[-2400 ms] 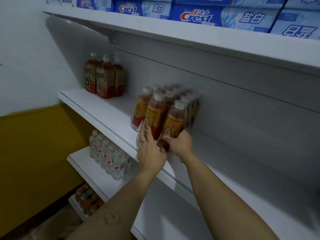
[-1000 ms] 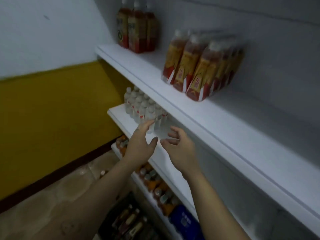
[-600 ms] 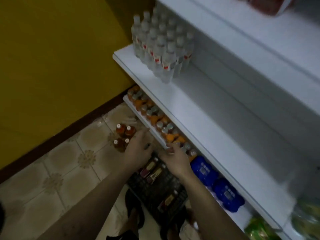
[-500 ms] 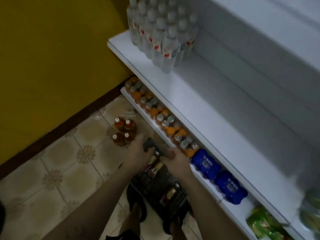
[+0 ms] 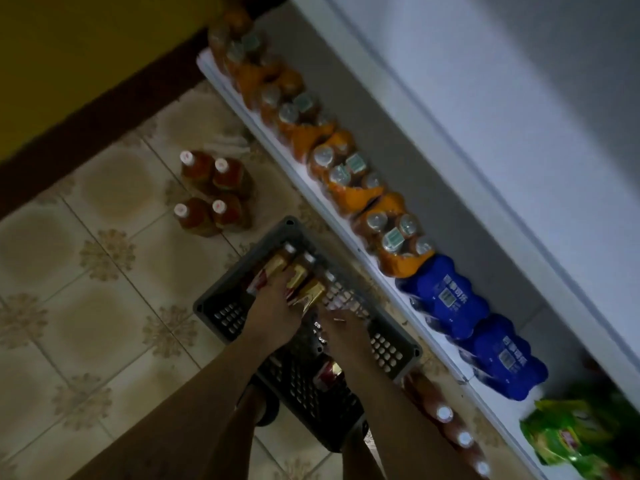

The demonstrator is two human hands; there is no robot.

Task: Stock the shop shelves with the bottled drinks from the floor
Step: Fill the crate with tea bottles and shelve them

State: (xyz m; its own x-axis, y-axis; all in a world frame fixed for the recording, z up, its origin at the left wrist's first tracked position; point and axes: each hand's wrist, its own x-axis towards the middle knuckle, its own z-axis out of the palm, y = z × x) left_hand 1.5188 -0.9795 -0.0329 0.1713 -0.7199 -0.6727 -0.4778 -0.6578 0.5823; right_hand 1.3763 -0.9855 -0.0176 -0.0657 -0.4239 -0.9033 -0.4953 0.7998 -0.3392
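A dark plastic crate point(image 5: 231, 279) stands on the tiled floor by the bottom shelf. Three gold-and-red labelled bottles point(image 5: 298, 274) lie side by side at its far end, and another bottle point(image 5: 329, 372) lies nearer me. My left hand point(image 5: 273, 315) reaches into the crate, its fingers lying over those three bottles. My right hand point(image 5: 344, 332) is just right of them, fingertips at the nearest bottle; its grip is hidden by the back of the hand. Several red-brown bottles point(image 5: 211, 195) stand upright on the floor left of the crate.
The white bottom shelf point(image 5: 214, 76) carries wrapped orange drink packs point(image 5: 346, 174), two blue packs point(image 5: 446, 299) and green packs point(image 5: 571, 441). More capped bottles point(image 5: 453, 427) lie on the floor right of the crate. A yellow wall with a dark skirting runs along the left.
My view dropped from the upper shelves to the floor. Both hands left the wrapped pack on the shelf, came down past the water bottles and went into the crate.
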